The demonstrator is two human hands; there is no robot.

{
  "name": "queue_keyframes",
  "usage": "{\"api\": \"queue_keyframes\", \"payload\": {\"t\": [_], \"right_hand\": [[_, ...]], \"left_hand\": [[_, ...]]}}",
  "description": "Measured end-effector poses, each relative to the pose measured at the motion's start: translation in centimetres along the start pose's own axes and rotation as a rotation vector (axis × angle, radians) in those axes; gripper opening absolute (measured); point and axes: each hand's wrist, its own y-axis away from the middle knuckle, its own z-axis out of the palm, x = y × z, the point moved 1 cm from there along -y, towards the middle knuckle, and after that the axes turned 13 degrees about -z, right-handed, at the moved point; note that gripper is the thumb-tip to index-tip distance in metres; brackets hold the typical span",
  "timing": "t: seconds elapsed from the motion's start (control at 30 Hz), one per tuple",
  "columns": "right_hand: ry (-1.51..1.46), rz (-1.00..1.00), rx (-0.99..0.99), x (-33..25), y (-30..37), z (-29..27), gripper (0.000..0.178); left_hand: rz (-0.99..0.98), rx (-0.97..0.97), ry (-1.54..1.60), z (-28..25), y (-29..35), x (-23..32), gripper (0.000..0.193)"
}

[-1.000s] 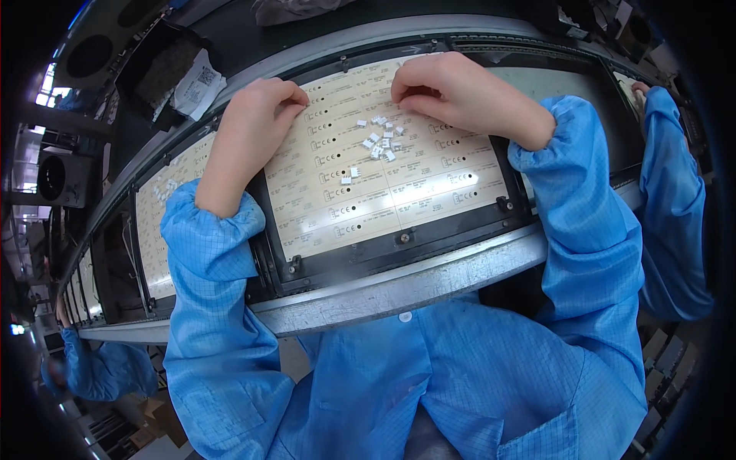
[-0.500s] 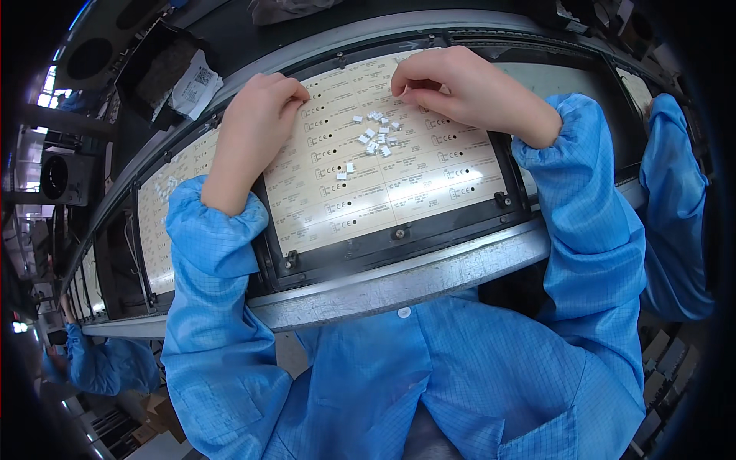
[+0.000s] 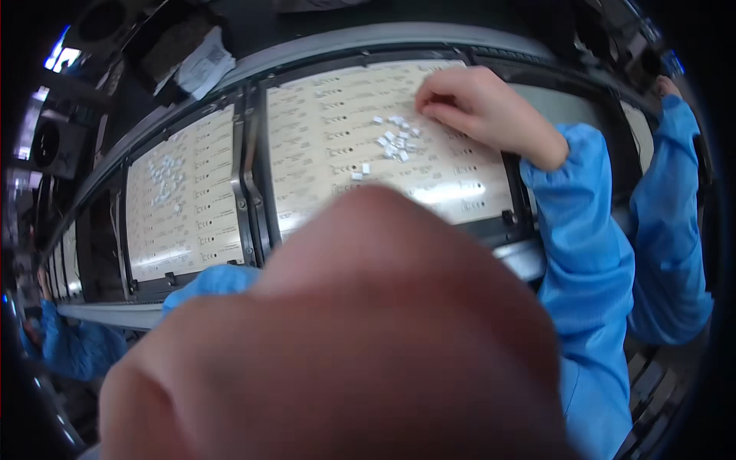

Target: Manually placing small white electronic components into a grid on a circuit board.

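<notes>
My left hand (image 3: pixel 360 330) is raised very close to the camera. It is large and blurred and covers the lower middle of the picture, so its fingers cannot be made out. Over the far right part of a cream circuit-board panel (image 3: pixel 299 153), my right hand (image 3: pixel 479 107) is closed, thumb and fingertips together. Anything pinched there is too small to see. Just left of those fingertips lies a loose cluster of small white connectors (image 3: pixel 398 142) on the panel, with a couple more nearer me.
Left along the line, a second cream panel (image 3: pixel 218 165) carries scattered white pieces (image 3: pixel 165 176). Dark frames (image 3: pixel 249 176) with metal clamps hold the panels. Beyond stands a black bin (image 3: pixel 165 50) with a white paper (image 3: pixel 207 65). Other blue-sleeved people (image 3: pixel 671 222) are at both sides.
My left hand has left the panel's far left side and come up towards the camera. My right hand stays over the panel, still closed. The view has shifted slightly.
</notes>
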Motion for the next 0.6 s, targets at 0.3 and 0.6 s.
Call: {"api": "queue_keyframes", "payload": {"t": [0.3, 0.6], "right_hand": [[-0.074, 0.056, -0.011, -1.3, -0.5, 0.0, 0.010], [-0.068, 0.161, -0.029, -1.8, -1.0, -0.6, 0.010]], "left_hand": [[0.176, 0.073, -0.167, -3.7, 2.2, 2.5, 0.020], [0.338, 0.132, -0.157, -4.2, 3.6, 4.2, 0.021]]}}
